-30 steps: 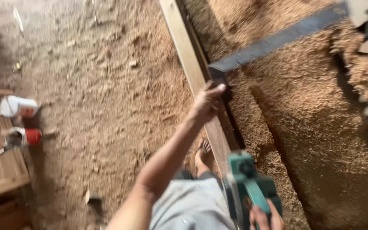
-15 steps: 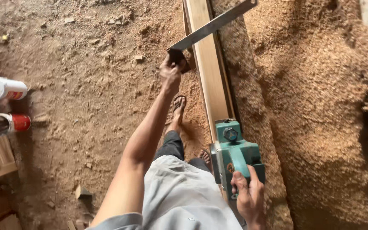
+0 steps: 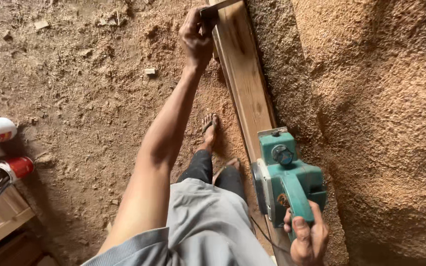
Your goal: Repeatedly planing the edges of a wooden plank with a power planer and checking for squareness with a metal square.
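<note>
At five o'clock, the right hand (image 3: 307,237) grips the handle of a green electric planer (image 3: 286,175) sitting on a long wooden plank (image 3: 242,79). At twelve o'clock the left hand (image 3: 195,37) clasps a dark metal square (image 3: 212,11) at the plank's far end. Sawdust heaps (image 3: 371,123) flank it; a red can (image 3: 13,170) lies at nine.

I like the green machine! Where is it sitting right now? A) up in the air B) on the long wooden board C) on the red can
B: the green planer rests flat on the long wooden board, with the right hand wrapped around its handle.
</note>
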